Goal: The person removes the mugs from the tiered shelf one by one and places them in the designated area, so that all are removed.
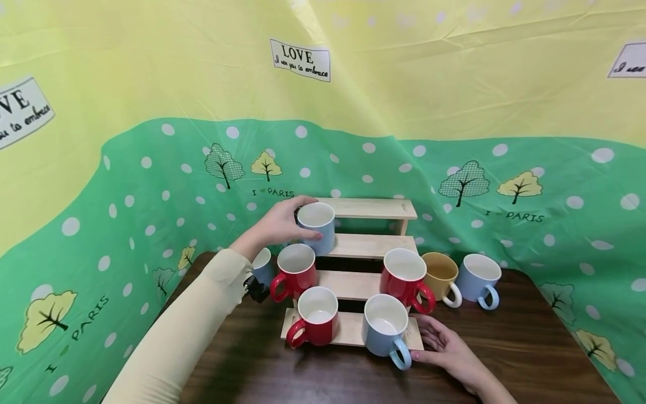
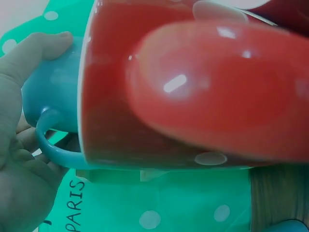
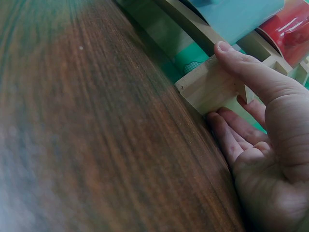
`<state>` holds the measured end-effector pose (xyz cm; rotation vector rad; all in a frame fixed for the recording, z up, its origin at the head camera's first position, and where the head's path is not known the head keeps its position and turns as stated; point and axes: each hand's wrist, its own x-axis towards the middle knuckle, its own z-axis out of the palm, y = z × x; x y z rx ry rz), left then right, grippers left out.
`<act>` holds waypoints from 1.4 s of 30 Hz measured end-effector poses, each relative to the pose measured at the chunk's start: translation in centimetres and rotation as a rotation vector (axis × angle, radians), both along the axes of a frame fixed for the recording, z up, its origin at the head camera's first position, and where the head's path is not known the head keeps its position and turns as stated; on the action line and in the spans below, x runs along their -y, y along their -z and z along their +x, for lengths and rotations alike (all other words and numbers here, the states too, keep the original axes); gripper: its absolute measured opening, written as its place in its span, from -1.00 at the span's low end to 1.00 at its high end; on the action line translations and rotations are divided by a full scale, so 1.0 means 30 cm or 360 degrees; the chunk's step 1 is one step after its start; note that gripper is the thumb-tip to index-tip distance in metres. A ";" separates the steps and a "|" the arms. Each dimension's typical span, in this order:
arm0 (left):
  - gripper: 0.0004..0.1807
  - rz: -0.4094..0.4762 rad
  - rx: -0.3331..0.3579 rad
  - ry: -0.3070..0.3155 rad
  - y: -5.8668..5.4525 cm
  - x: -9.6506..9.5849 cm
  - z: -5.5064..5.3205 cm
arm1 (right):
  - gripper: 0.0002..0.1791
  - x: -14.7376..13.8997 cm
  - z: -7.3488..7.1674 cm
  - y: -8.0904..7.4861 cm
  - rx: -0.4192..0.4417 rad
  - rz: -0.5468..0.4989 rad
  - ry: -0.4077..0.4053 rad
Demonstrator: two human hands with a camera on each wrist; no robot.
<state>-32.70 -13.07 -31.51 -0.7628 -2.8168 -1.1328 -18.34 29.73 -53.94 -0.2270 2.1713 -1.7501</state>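
My left hand (image 1: 280,224) grips a light blue mug (image 1: 319,224) by its body at the left of the wooden tiered rack (image 1: 370,209), near the second tier from the top. In the left wrist view the thumb lies along this mug, and a large red mug (image 2: 145,96) hides part of it. Whether its base touches the tier is hidden. At the rack's lower right corner my right hand (image 1: 449,350) holds the end of the bottom tier (image 3: 212,89), thumb on the front edge and fingers curled behind. A light blue mug (image 1: 384,325) stands just left of that hand.
Red mugs stand on the lower tiers: one (image 1: 295,269) behind another (image 1: 319,320) at left, one (image 1: 402,275) at right. On the brown table (image 1: 510,336) right of the rack are a yellow mug (image 1: 438,272) and a blue mug (image 1: 478,278); another blue mug (image 1: 263,266) is at left.
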 end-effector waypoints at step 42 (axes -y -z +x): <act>-0.08 0.0270 -0.0239 0.0028 -0.212 0.034 0.117 | 0.00 -0.005 -0.001 0.010 0.0041 0.0011 0.0008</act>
